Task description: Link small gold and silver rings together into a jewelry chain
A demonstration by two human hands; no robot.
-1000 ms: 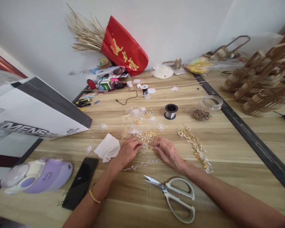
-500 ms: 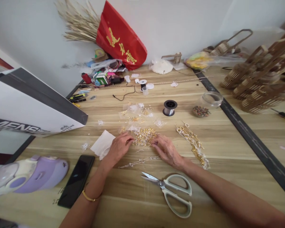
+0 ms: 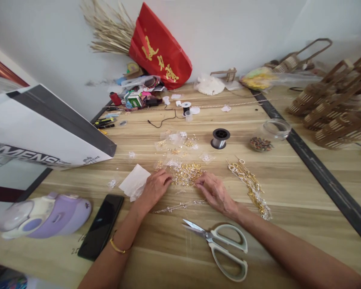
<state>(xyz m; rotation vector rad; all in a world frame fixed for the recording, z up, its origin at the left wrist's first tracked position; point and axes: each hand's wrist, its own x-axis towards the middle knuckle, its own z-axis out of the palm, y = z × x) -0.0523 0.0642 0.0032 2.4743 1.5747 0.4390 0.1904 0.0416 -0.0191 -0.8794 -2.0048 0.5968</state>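
OK, left grip [image 3: 156, 184] was at the near left edge of the gold-and-silver piece pile [image 3: 188, 173], fingers bent; right grip [image 3: 215, 192] sat at its right edge, thumb near the fingers. Couldn't tell if either was closed on a piece, too small. Pile sat mid-desk [image 3: 168, 257], between and just beyond the fingertips. Progress, my read: partway. A bundle of gold and silver chains [image 3: 249, 184] lay right of the right grip and looked made up; a silver chain with small pieces [image 3: 180, 206] lay on the near side of the pile. Plenty of pieces were loose, more in small clear bags [image 3: 177, 138] just beyond. Nothing blocked the pile. Scissors [image 3: 209, 237] lay nearer the wearer, blades slightly apart, beside the right forearm; white paper [image 3: 134, 180] crowded the left grip. Phone [image 3: 100, 228] was farther left, wire spool [image 3: 220, 138] and bead jar [image 3: 272, 130] beyond, to the right.
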